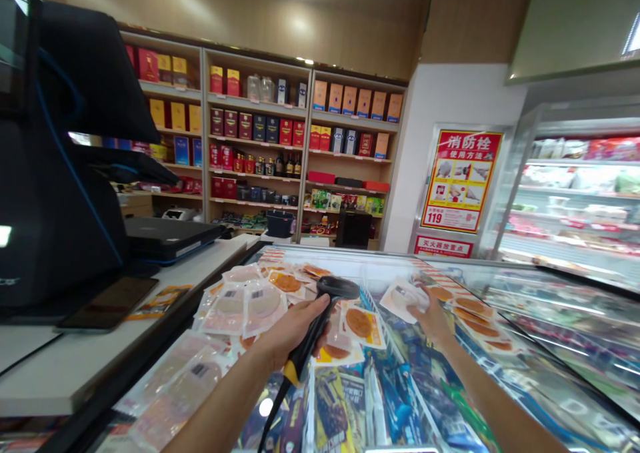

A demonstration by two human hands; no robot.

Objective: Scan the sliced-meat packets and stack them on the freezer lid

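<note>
From my remote station I count two hands and one barcode scanner [320,321], held above the chest freezer [150,348]; the left hand [299,326] is curled around its handle. Its head points away from the wearer, its long axis slanting down to the near left, cord trailing. The right hand [431,313] pinches one clear packet [400,297], fingers nearly together. Flat packets [263,303] overlap beyond my counting; under them the freezer holds yellow [333,406] and blue wrappers [397,399]. One phone [107,304] lies on the counter [50,373].
</note>
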